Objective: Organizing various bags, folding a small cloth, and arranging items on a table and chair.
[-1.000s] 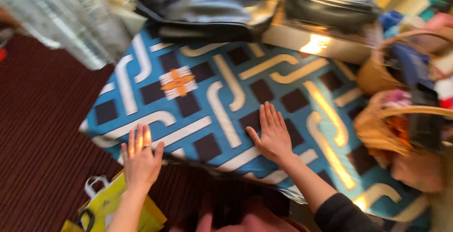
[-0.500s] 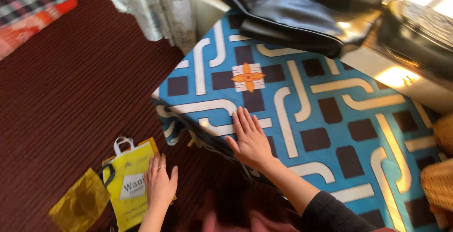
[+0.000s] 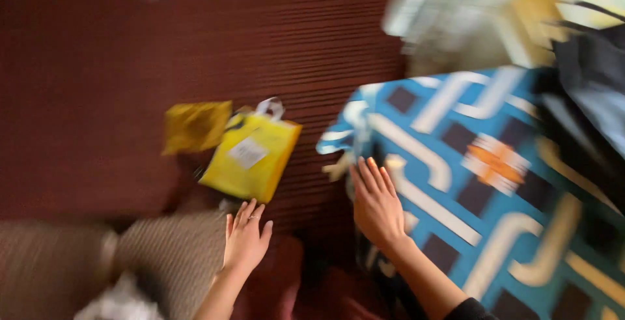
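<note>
Grip, right hand (image 3: 376,204): released, fingers straight and together, palm flat on the near-left edge of the patterned cloth (image 3: 469,190); nothing grasped.
Grip, left hand (image 3: 246,238): released, fingers spread, ring on one finger; hovering over the dark red floor (image 3: 97,53), just near of the yellow bag (image 3: 252,157); no contact visible, nothing held.

Patterned cloth: blue, with white and gold bands, dark squares and one orange flower motif; spread over the table at right, its left corner hanging over the table edge and somewhat rumpled there. Far right part overlaid by a dark bag (image 3: 589,79), blurred.

Yellow bag: small, with white handle loop and pale label; lying on the floor, left of the table corner. Touching or just beside it on the left, a crumpled gold wrapper (image 3: 195,125).

Near left: ribbed beige fabric (image 3: 156,255), kind not told through the blur.

Progress, as judged: cloth already laid and lying mostly flat under the right palm; hanging corner apparently not yet smoothed; yellow bag and gold wrapper lying untouched on the floor.
</note>
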